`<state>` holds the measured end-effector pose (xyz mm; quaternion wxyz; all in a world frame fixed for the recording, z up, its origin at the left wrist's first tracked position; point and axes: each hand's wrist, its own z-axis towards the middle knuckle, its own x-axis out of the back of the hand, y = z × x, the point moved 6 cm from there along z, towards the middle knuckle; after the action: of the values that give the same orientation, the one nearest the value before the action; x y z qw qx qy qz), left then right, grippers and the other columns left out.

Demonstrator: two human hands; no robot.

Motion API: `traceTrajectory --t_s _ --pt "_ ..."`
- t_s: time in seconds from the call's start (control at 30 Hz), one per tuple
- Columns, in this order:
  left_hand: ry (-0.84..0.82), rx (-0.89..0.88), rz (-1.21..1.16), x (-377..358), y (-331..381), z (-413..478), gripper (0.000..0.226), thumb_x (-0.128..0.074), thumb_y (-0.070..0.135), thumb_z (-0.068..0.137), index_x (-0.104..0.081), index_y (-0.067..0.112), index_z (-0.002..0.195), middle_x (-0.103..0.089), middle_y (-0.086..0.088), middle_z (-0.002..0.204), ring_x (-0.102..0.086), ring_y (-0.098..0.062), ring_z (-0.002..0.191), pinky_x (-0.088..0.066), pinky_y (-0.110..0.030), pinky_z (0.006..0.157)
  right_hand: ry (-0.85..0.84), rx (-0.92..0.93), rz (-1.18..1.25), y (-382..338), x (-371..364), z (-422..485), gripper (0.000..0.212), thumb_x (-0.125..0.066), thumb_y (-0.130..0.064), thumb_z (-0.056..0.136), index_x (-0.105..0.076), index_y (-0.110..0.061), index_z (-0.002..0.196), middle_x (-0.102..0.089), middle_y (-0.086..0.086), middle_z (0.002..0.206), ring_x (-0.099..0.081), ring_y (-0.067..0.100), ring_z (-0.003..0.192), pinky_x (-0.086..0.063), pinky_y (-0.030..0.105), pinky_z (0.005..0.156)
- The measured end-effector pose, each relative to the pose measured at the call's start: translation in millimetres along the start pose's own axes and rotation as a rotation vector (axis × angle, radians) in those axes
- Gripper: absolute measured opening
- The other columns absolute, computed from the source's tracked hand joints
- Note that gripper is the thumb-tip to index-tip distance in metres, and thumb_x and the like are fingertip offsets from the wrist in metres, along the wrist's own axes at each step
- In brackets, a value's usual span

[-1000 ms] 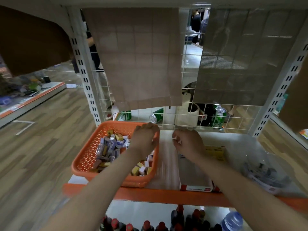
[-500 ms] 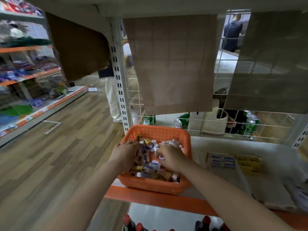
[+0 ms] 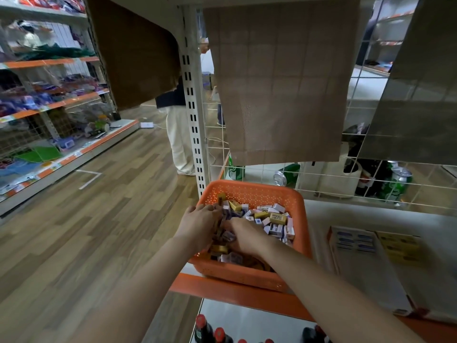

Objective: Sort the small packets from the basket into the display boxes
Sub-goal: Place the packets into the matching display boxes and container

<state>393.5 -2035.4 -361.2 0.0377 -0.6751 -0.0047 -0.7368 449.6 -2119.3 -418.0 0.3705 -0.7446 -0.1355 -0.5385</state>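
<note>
Currently left hand (image 3: 197,226) and right hand (image 3: 244,237) dig into packets (image 3: 277,219) in the basket (image 3: 247,274), both curled; grip unclear. Display boxes (image 3: 366,273) lie at 3 o'clock, long axis 12-to-6, right hand nearer.

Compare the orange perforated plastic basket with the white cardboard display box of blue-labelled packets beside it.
The orange basket holds jumbled yellow and white packets; the display box holds neat blue-labelled packets only at its far end. The left hand and right hand are in the basket; neither touches the box. Both sit on the white shelf.
</note>
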Motion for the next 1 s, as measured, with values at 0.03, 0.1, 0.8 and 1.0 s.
traceTrajectory --t_s 0.03,0.1,0.8,1.0 --pt "0.0 -0.007 0.005 -0.3 0.2 0.3 0.036 -0.05 0.019 0.092 -0.049 0.026 0.127 -0.05 0.005 0.13 -0.043 -0.017 0.124 -0.028 -0.031 0.102 -0.004 -0.011 0.013 -0.2 -1.8 1.2 0.02 -0.056 -0.012 0.086 -0.059 -0.021 0.104 -0.062 0.005 0.092 -0.059 0.028 0.082 -0.034 0.028 0.051" --pt "-0.011 -0.017 0.021 -1.7 0.3 0.8 0.029 -0.05 0.019 0.092 -0.054 0.026 0.12 -0.053 0.006 0.127 -0.044 -0.017 0.123 -0.028 -0.03 0.102 0.022 -0.02 0.047 -1.8 -1.9 0.8 0.021 -0.053 -0.007 0.087 -0.061 -0.02 0.102 -0.063 0.007 0.094 -0.06 0.029 0.084 -0.044 0.032 0.059" --pt "-0.11 -0.029 0.345 -13.0 25.6 16.6 0.034 -0.035 0.01 0.097 -0.045 0.003 0.129 -0.057 -0.011 0.126 -0.057 -0.026 0.113 -0.042 -0.031 0.088 0.202 0.031 0.401 57.4 64.2 -48.9 0.032 -0.076 -0.002 0.074 -0.054 -0.024 0.084 -0.058 -0.009 0.094 -0.057 0.004 0.082 -0.045 0.008 0.066" --pt "-0.089 -0.008 0.222 -8.6 25.5 15.7 0.028 -0.038 0.023 0.1 -0.045 0.008 0.123 -0.06 -0.009 0.117 -0.064 -0.024 0.095 -0.045 -0.031 0.066 0.24 0.029 0.434 64.1 71.8 -54.9 0.031 -0.066 0.006 0.079 -0.06 -0.013 0.102 -0.055 -0.002 0.102 -0.059 0.019 0.092 -0.048 0.019 0.067"
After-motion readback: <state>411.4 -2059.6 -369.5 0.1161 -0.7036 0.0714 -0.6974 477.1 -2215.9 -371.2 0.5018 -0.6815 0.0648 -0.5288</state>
